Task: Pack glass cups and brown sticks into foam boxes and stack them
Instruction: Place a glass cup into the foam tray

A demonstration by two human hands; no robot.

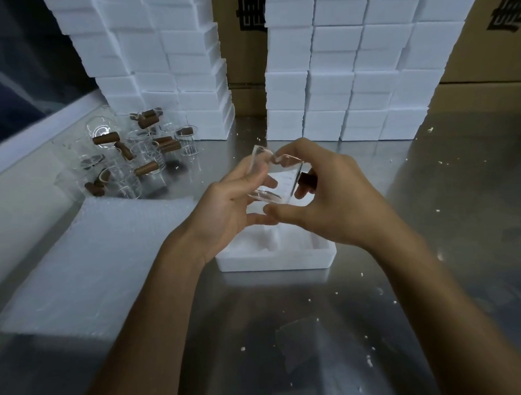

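Fingers of left hand (229,204) and right hand (328,200) grasp one glass cup (275,178), tilted, with brown stick (307,179) at its side, above open foam box (273,256) on tabletop (289,330).

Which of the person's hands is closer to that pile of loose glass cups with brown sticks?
Left. The left hand is on the side of the pile of cups, which lies up and to its left; the right hand is farther, beyond the held glass cup.

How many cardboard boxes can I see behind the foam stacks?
3 that show: one box in the gap between the two foam stacks, one at upper right, and another beneath it. More may be hidden behind the foam.
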